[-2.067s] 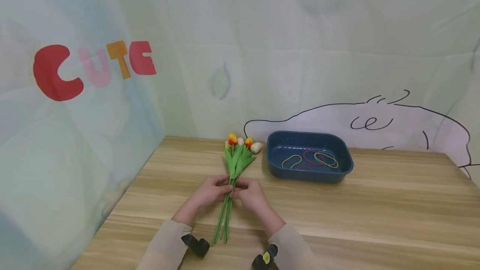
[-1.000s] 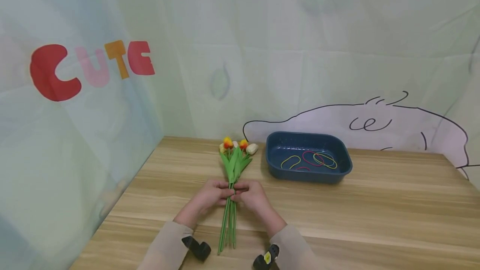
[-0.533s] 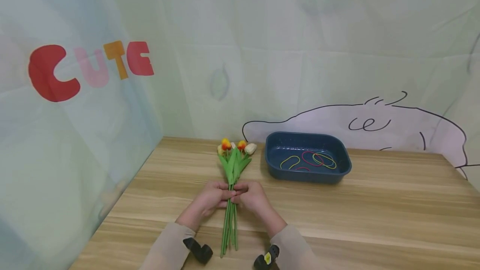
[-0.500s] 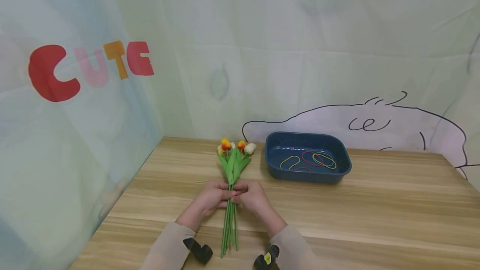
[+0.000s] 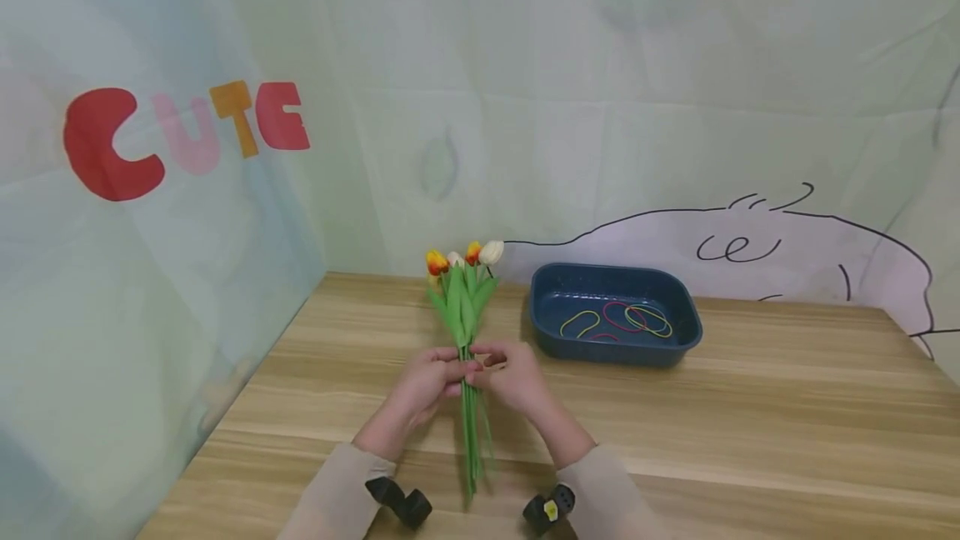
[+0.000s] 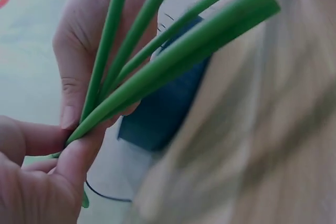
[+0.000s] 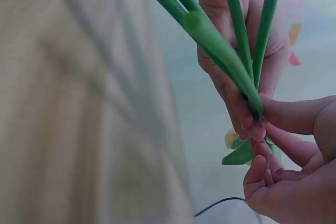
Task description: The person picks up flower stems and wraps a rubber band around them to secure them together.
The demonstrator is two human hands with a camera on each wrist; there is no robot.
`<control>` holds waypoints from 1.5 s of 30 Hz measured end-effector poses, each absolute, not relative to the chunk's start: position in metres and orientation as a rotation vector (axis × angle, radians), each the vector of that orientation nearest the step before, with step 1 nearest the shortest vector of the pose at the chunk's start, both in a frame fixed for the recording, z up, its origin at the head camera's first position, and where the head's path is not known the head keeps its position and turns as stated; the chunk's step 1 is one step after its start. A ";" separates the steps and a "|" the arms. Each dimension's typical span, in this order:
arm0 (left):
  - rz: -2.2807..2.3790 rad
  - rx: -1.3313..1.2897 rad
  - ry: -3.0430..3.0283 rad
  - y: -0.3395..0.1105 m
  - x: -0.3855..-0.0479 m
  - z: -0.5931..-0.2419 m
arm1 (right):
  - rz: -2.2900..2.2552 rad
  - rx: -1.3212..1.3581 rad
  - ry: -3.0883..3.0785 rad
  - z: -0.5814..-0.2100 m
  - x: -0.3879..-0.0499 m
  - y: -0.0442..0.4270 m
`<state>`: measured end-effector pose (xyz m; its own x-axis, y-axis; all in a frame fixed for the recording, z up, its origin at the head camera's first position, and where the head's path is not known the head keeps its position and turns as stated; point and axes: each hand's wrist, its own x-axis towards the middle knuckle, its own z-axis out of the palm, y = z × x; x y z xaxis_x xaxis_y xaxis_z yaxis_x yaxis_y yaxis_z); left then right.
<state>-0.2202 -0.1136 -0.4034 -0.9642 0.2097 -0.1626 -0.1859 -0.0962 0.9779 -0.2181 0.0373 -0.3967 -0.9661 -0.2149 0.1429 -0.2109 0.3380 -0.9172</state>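
A small bunch of tulips [image 5: 461, 307], with orange-yellow and white heads and green leaves, is raised in front of me, heads away. My left hand [image 5: 423, 382] grips the stems from the left just under the leaves. From the right, my right hand [image 5: 517, 377] pinches the same spot with thumb and curled fingers. In the left wrist view the stems [image 6: 157, 59] fan out from between the meeting fingertips. In the right wrist view my right thumb [image 7: 294, 115] presses against the stems. Whether a band circles them there is hidden by the fingers.
Right of the flowers, a dark blue basin [image 5: 615, 350] stands on the wooden table [image 5: 787, 407]. Several yellow and red rubber bands [image 5: 648, 321] lie inside it. A printed cloth backdrop [image 5: 525, 107] rises behind and at the left.
The scattered stems have come closer together. Since half a second ago both hands have lifted the bunch, its heads now overlapping the backdrop. The right forearm has shifted slightly right.
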 end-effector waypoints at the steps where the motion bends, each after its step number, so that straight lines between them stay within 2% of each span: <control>1: 2.167 0.037 1.894 -0.112 -0.220 -0.400 | -1.756 -0.421 2.592 -0.393 -0.218 0.040; 9: 2.311 0.087 1.879 -0.100 -0.213 -0.378 | -1.938 -0.459 2.521 -0.369 -0.204 0.059; 18: 2.574 0.073 1.744 -0.084 -0.205 -0.363 | -2.021 -0.397 2.250 -0.363 -0.189 0.074; 30: 2.661 0.252 1.669 -0.074 -0.203 -0.361 | -1.998 -0.416 1.826 -0.362 -0.180 0.084; 45: 2.652 0.344 1.638 -0.075 -0.198 -0.362 | -2.027 -0.373 1.623 -0.367 -0.180 0.083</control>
<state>-0.1977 -0.0752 -0.3617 -0.9759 0.1194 0.1826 0.1098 -0.4545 0.8840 -0.1795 0.0832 -0.3672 -0.8310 -0.5470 -0.1013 0.2186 -0.1536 -0.9636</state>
